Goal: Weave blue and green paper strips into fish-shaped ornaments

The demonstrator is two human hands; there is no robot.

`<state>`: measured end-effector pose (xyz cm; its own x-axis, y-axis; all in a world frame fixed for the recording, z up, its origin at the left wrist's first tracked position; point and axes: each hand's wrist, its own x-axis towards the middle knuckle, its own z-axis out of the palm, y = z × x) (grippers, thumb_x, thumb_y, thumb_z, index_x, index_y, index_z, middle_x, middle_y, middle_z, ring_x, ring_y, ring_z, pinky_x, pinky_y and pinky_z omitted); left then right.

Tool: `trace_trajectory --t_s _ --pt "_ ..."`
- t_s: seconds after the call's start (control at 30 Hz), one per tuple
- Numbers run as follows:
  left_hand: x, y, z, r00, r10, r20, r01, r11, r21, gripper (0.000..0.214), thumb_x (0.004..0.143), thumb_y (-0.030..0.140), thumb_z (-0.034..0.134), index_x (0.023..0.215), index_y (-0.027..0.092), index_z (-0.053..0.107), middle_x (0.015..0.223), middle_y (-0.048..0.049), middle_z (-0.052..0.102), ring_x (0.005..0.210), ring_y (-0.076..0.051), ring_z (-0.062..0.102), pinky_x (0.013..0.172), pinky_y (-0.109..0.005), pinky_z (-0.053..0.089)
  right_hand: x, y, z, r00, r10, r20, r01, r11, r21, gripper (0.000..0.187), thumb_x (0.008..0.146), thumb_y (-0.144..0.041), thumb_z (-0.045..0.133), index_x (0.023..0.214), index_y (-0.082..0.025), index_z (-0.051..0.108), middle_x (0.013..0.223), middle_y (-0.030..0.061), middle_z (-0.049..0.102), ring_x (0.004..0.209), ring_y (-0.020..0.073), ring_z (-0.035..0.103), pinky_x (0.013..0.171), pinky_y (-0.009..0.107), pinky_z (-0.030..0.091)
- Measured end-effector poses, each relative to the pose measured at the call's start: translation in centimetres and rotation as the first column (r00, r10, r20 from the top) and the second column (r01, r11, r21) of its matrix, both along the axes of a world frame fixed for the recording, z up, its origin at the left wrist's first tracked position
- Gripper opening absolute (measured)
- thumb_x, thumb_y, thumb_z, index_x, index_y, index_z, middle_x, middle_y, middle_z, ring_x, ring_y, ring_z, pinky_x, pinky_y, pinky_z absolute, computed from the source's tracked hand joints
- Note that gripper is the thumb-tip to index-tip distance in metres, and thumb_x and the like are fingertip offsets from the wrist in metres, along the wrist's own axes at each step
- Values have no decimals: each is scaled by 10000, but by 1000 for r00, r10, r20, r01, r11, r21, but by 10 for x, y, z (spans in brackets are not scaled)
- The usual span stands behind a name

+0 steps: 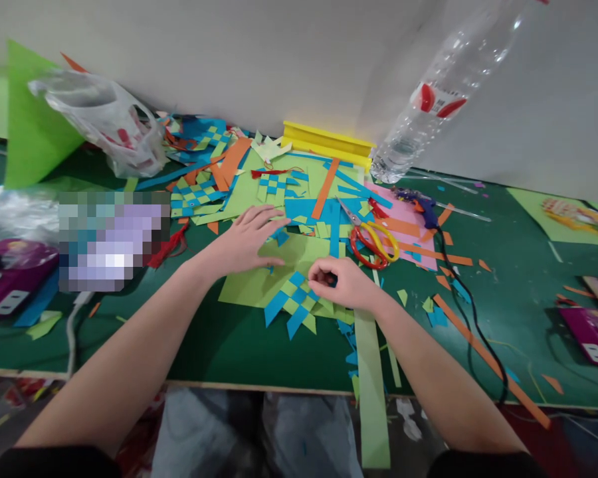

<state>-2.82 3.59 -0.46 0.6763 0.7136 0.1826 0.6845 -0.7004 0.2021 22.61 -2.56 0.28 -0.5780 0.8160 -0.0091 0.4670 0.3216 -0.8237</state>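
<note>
My left hand (249,238) lies flat with fingers stretched out on a light green paper sheet (299,255) amid scattered strips. My right hand (339,282) is closed in a pinch on the edge of a small woven mat of blue and green paper strips (294,302) that rests on the green table (219,345). Red and yellow scissors (373,242) lie just beyond my right hand on a pink sheet (408,229).
A clear plastic bottle (438,93) leans against the wall. A yellow box (326,143), a plastic bag (104,119), a glue gun (421,206) with a black cord, finished woven mats (194,196), long orange and green strips and purple devices (588,332) surround the work spot.
</note>
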Motion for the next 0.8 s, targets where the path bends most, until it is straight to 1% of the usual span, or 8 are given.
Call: trace_trajectory --t_s 0.1,0.2,0.3,0.43,0.5,0.6,0.67,0.8 --pt "-4 2 -2 997 -79 -18 77 994 -74 887 760 643 644 1479 252 300 1545 -109 315 1458 -308 182 1184 -488 192 0 0 1 1000 4 -2 -4 1000 -1 101 812 -270 578 745 -197 563 640 -29 543 570 83 459 547 218 371" --pt "-11 9 -10 999 35 -19 -37 998 -60 615 925 469 503 1465 223 338 1534 -120 340 1455 -298 206 1186 -524 154 1 1 0 1000 8 4 -8 1000 -7 88 804 -257 578 742 -197 561 642 -29 541 577 85 458 555 221 374" --pt "-14 15 -15 980 198 24 -198 980 1 454 990 299 341 1425 190 415 1501 -139 390 1446 -290 240 1181 -538 149 2 2 -1 1000 13 7 -13 1000 -16 84 805 -256 578 747 -196 564 644 -28 542 579 85 457 555 224 371" --pt "-5 11 -11 996 91 8 -90 995 -36 471 983 402 382 1424 242 426 1517 -72 400 1463 -262 214 1196 -515 129 2 2 -1 1000 22 2 -22 1000 -9 87 808 -254 574 745 -195 562 646 -29 542 578 86 461 557 225 375" --pt "1 8 -7 999 42 -32 -44 998 -53 451 992 398 369 1419 267 431 1473 -40 469 1451 -234 255 1203 -506 95 1 1 0 1000 7 3 -7 1000 12 88 813 -258 572 752 -196 562 643 -30 540 574 89 463 559 230 374" --pt "6 5 -5 997 27 -78 -28 999 -21 457 984 380 401 1415 233 435 1412 -67 527 1385 -226 376 1208 -494 79 -2 0 2 998 -66 3 65 988 139 113 838 -278 562 760 -196 565 622 -40 510 569 93 454 615 254 385" --pt "6 4 -5 996 25 -87 -23 999 22 475 966 388 445 1406 207 444 1366 -93 549 1347 -240 414 1205 -498 105 -4 -1 1 992 -119 32 106 958 268 134 854 -280 557 750 -196 566 594 -51 465 574 98 440 687 284 386" --pt "6 1 -4 994 25 -105 -16 996 84 443 949 415 481 1336 201 512 1264 -96 584 1299 -262 443 1193 -523 145 -7 0 -6 976 -159 147 77 889 451 135 868 -247 556 747 -189 572 565 -50 451 622 126 470 750 328 357"
